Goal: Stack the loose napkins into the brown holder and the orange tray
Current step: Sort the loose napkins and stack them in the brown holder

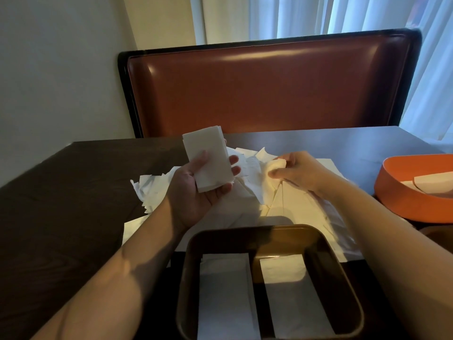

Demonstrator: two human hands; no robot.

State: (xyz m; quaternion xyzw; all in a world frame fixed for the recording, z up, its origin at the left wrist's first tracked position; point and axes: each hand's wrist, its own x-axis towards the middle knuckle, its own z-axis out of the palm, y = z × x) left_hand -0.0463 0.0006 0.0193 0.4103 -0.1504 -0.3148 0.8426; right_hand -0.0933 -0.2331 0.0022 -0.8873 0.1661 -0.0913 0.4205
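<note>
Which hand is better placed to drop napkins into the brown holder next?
Probably the left hand. It already holds a squared-up stack of napkins above the brown holder, which has two piles inside. The right hand is pinching one napkin in the loose pile.

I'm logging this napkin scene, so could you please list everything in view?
Napkin bundle: one, white, in left hand.
Loose napkins: a pile, white, mid-table.
Brown holder: one, near edge, two white stacks inside.
Orange tray: one, right, white napkins inside.
Table: one, dark.
Seat back: one, reddish-brown, behind table.
Curtains: pale, top.
Left hand: holds bundle.
Right hand: pinches a loose napkin.
</note>
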